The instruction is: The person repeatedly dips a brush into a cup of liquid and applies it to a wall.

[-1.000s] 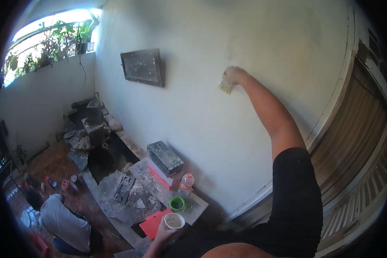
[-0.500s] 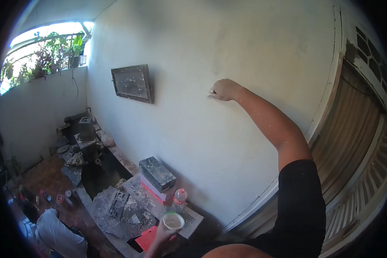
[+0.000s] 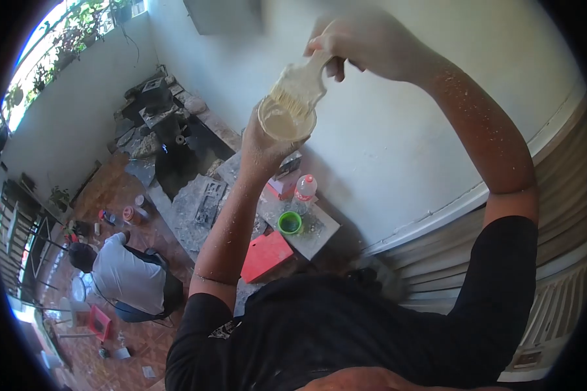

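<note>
In the head view, my right hand (image 3: pixel 365 45) is closed around the handle of a wide paintbrush (image 3: pixel 301 83) crusted with pale paint. The brush is tilted with its bristles down, right at the mouth of a small paint tub (image 3: pixel 282 134). My left hand (image 3: pixel 259 151) grips this tub from the side and below, raised in front of the wall. Pale paint coats the tub's inside. Specks of paint dot both forearms.
Below stand a green cup (image 3: pixel 289 223), a plastic bottle (image 3: pixel 305 188) and a red box (image 3: pixel 267 256) on a dusty slab (image 3: pixel 316 228). Stone rubble lies farther back. A person (image 3: pixel 127 277) crouches on the tiled floor at left. The painted wall (image 3: pixel 398 150) rises ahead.
My right hand has come away from the wall and now holds the brush over the tub. My left hand has lifted the tub from low by the slab. The view has tilted downward.
</note>
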Demonstrator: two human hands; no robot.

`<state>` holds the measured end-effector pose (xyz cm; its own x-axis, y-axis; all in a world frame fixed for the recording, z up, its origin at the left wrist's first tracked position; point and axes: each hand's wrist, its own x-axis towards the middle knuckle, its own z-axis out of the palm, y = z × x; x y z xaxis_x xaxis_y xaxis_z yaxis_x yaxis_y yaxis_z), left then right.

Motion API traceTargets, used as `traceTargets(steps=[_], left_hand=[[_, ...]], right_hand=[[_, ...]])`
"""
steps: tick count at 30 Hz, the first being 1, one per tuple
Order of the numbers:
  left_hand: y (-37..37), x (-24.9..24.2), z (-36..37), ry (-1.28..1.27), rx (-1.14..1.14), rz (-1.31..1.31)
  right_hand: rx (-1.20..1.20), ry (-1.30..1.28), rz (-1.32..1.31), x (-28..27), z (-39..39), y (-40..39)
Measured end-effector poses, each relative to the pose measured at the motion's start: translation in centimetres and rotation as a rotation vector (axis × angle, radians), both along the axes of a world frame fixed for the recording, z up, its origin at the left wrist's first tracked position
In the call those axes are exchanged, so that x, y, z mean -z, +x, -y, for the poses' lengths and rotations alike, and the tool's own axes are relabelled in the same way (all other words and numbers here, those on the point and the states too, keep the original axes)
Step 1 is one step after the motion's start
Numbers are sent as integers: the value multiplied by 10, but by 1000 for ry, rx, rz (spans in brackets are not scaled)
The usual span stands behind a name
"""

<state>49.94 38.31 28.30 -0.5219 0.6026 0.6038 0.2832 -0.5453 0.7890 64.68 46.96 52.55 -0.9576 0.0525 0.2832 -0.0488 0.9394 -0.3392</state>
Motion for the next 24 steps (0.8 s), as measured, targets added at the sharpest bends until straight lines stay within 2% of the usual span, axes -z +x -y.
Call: traceTargets(steps=[2,6,7,10,12,14,15,18,24], left_hand=[[6,-3,-4,26,61,67],[15,-6,-13,-3,24,-9],[21,-12,-15,-36,13,-13],[18,-5,-27,-119,9,-21],[12,8,-41,-95,-11,-25],[12,2,-45,-126,-48,-25],[13,-2,-46,-143,-64,-25],[14,-12,-52,-75,16,-9],[10,-4,-78,-121,19,11]], right_hand=[[-11,3,18,17,-4,-1],[-34,-29,111,67,-35,-19],[19,69,162,76,-36,-20],[41,66,162,72,-45,-16],[80,-75,67,58,-55,-15],[195,-161,10,36,-52,-11],[174,-167,3,36,-57,-11],[203,61,101,47,-68,-15],[120,309,-33,8,-78,-8]])
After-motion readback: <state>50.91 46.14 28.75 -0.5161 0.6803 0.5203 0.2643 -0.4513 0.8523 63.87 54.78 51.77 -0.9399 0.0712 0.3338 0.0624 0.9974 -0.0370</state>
